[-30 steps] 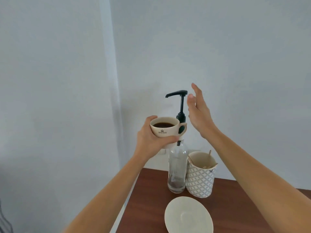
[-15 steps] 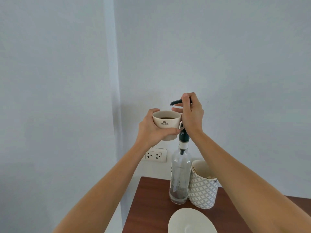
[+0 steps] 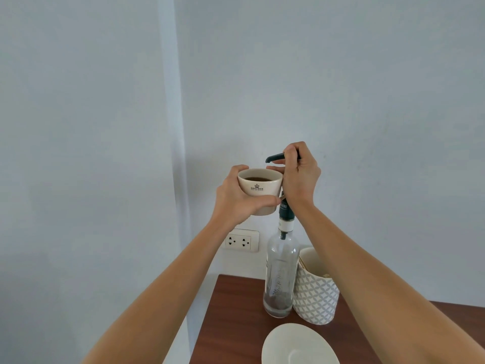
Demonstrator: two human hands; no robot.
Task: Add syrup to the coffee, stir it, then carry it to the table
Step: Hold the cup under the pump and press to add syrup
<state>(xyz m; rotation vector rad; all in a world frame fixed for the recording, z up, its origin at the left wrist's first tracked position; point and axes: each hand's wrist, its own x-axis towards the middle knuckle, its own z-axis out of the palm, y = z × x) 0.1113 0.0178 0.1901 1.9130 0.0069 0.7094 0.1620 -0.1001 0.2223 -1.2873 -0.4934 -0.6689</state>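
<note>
My left hand (image 3: 236, 200) holds a cream coffee cup (image 3: 259, 189) in the air, with dark coffee showing inside it. The cup sits just below and left of the dark pump nozzle (image 3: 274, 157). My right hand (image 3: 299, 177) is closed around the pump head atop a clear glass syrup bottle (image 3: 280, 271), hiding most of the pump stem. The bottle stands on the brown wooden table (image 3: 233, 319) and holds only a little dark syrup at its bottom.
A white patterned holder (image 3: 316, 295) with wooden sticks stands touching the bottle's right side. A white saucer (image 3: 299, 345) lies at the table's near edge. A wall socket (image 3: 241, 240) is behind, and the table's left edge falls away to a white wall.
My right hand went from open beside the pump to closed around its head. The cup rose and shifted under the nozzle. The view tilted upward a little.
</note>
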